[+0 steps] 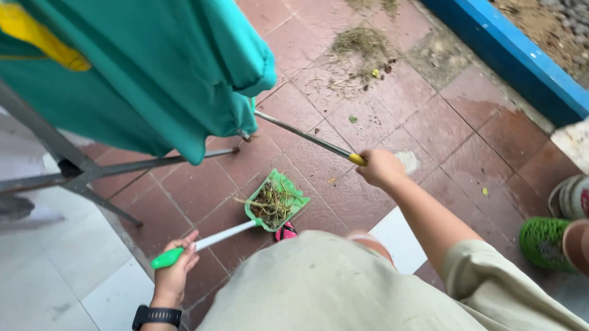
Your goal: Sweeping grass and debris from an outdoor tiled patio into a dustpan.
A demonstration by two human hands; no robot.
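My left hand [174, 267], at seven o'clock, was curled shut around the green grip of the dustpan [276, 201], its white shaft slanting up toward centre frame so the pan sat low against the tiles [402, 117], mouth tipped to keep its load. Dry grass and roots lay heaped inside the green tray. Above it, at eleven o'clock, a teal shirt [153, 66] hung over a grey metal rack [76, 169], whose legs splayed across the floor to carry the weight. My right hand [379, 168], just right of centre, was closed tight on the yellow end of a broom handle [309, 138]; the metal pole ran off toward ten o'clock and vanished behind the shirt, so I could not tell where its head lay. More litter [362, 49], grass and leaf bits, was scattered at twelve o'clock, well apart from the pan. A blue kerb [511, 56] edged a bed at one o'clock. At three o'clock stood someone else's foot in a green shoe [543, 242].
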